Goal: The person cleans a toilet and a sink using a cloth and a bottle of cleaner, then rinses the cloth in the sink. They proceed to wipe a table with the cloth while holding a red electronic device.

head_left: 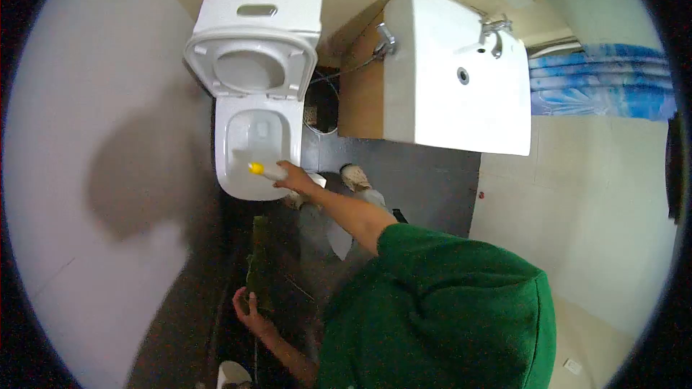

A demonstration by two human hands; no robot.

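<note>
My right hand (294,179) reaches over the front of the toilet bowl (294,145). Its fingers are wrapped round a white bottle (272,171) with a yellow top (256,168), which lies tilted almost level and points left over the bowl. The toilet lid (249,37) and seat are raised. Lower left, my left hand (252,311) is closed round the lower end of a long dark-green object (258,256); the dim light hides what kind it is.
A white washbasin (472,108) with a chrome tap (496,27) juts out at right. A hand sprayer (386,39) hangs on its side, its hose (353,70) running left. A white cylindrical thing (234,374) stands bottom left. A blue curtain (602,83) hangs far right.
</note>
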